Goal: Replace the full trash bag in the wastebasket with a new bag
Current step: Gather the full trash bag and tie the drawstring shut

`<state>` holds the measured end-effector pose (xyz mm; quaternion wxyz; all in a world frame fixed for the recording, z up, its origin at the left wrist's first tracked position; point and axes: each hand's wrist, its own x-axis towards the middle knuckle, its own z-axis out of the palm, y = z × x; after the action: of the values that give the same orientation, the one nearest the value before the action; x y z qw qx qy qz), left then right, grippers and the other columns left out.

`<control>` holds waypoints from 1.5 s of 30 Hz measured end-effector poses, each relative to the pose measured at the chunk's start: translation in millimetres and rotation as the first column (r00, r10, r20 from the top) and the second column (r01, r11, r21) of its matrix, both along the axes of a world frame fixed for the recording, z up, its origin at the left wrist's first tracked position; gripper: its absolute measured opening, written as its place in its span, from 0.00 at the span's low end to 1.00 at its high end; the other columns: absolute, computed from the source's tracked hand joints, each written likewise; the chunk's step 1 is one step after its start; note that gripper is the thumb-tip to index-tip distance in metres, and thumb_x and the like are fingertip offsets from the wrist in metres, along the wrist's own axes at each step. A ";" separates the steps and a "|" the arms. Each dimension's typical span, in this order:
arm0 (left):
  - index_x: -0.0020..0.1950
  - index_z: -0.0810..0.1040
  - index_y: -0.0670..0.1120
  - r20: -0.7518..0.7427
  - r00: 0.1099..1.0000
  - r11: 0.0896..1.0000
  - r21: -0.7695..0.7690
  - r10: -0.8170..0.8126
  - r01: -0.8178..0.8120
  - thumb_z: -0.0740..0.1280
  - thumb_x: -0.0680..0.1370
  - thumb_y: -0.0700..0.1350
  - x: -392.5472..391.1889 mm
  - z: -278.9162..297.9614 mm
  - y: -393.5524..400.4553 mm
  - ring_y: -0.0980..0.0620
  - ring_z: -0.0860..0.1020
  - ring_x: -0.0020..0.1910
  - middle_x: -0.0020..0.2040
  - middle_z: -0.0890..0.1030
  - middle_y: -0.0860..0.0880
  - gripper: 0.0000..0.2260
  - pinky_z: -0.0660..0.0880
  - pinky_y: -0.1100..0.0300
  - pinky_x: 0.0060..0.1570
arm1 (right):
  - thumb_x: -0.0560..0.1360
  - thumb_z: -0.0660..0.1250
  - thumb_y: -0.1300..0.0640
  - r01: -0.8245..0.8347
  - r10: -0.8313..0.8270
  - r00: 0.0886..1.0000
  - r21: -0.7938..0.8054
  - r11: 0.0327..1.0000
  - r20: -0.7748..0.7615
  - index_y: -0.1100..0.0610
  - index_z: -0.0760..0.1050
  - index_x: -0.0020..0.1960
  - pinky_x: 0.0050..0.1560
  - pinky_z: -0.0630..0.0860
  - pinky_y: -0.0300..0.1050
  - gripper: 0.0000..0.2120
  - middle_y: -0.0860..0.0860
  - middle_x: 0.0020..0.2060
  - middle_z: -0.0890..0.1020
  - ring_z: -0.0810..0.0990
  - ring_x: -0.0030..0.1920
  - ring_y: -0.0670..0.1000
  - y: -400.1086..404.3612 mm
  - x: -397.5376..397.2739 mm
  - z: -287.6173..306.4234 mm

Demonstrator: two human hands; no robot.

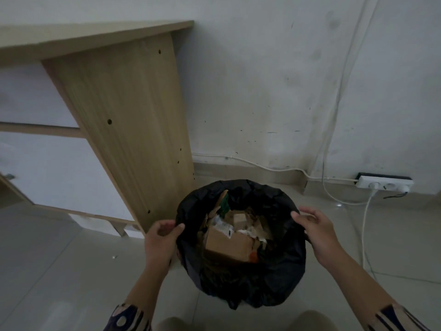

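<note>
Nearest the camera, two patterned sleeves (126,317) come up from the bottom edge, and both hands are out at the bag (281,266). The left hand (162,237) sits at the bag's left edge, fingers curled with the thumb laid onto the black plastic; it looks like a pinch on the rim, though the fingers behind are hidden. The right hand (315,228) is at the opposite edge, fingers bent over the rim, thumb touching the film; whether it has truly closed on the plastic I cannot tell.

Between the two hands, the bag stands on the floor (47,271), mouth open and facing straight up, its long axis vertical. No wastebasket shows under the draped black film, so it may be hidden.

Inside, just beyond the fingertips, a cardboard box (226,244) lies among paper scraps and wrappers, heaped nearly to the rim. My read: dry, bulky, not very heavy, but with corners that could poke through thin, slippery plastic. Best to gather the loose rim on both sides, bunch it toward the middle, then lift straight up.

Past the left hand stands a wooden panel (124,130) of a desk. Beyond the right hand, a power strip (384,183) lies by the wall (262,80), cables (364,223) trailing across the floor.
</note>
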<state>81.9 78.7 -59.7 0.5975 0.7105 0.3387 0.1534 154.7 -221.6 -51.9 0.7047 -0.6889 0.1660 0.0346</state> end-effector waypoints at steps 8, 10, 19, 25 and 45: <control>0.43 0.75 0.39 -0.407 0.897 0.958 0.141 -0.175 0.251 0.53 0.80 0.55 39.7 -3.2 13.7 0.43 0.74 0.46 0.45 0.76 0.41 0.21 0.69 0.54 0.47 | 0.75 0.59 0.41 -0.146 0.081 0.976 -0.338 0.930 -0.200 0.67 0.75 0.38 0.42 0.68 0.47 0.28 0.65 0.40 0.79 0.79 0.47 0.64 2.0 39.6 -10.9; 0.41 0.75 0.39 -0.454 0.870 0.961 0.094 -0.192 0.261 0.59 0.79 0.52 49.8 -6.0 19.8 0.42 0.75 0.48 0.46 0.76 0.39 0.18 0.70 0.53 0.48 | 0.74 0.65 0.46 -0.239 0.144 0.959 -0.418 0.876 -0.245 0.62 0.76 0.35 0.41 0.70 0.47 0.20 0.60 0.36 0.79 0.79 0.43 0.61 4.6 51.1 -7.4; 0.41 0.72 0.44 -0.099 0.958 0.959 -0.121 -0.270 0.258 0.62 0.76 0.33 90.8 11.9 14.5 0.46 0.74 0.51 0.45 0.78 0.47 0.07 0.70 0.57 0.48 | 0.71 0.69 0.62 -0.281 0.281 0.960 -0.161 0.946 -0.022 0.60 0.70 0.35 0.38 0.68 0.45 0.09 0.58 0.33 0.74 0.74 0.37 0.53 19.7 84.2 7.9; 0.69 0.65 0.43 -0.508 0.840 0.905 0.241 -0.191 0.351 0.54 0.79 0.57 120.7 -1.7 17.9 0.41 0.70 0.64 0.66 0.71 0.43 0.25 0.67 0.50 0.61 | 0.74 0.62 0.43 -0.103 0.090 0.995 -0.476 0.874 -0.049 0.61 0.76 0.50 0.50 0.68 0.46 0.21 0.57 0.48 0.79 0.78 0.52 0.58 18.0 112.7 -8.2; 0.60 0.75 0.39 -0.388 0.856 0.923 0.037 -0.341 0.384 0.68 0.75 0.48 171.3 14.4 29.0 0.45 0.75 0.54 0.59 0.77 0.40 0.19 0.71 0.55 0.54 | 0.72 0.68 0.62 -0.326 0.335 0.942 -0.247 0.913 -0.003 0.60 0.73 0.56 0.42 0.73 0.34 0.13 0.59 0.47 0.79 0.77 0.47 0.53 57.5 157.4 8.6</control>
<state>253.2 107.7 -45.3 0.4986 0.8102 0.2973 -0.0814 312.1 -164.1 -43.3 0.6016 -0.7891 0.0361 0.1189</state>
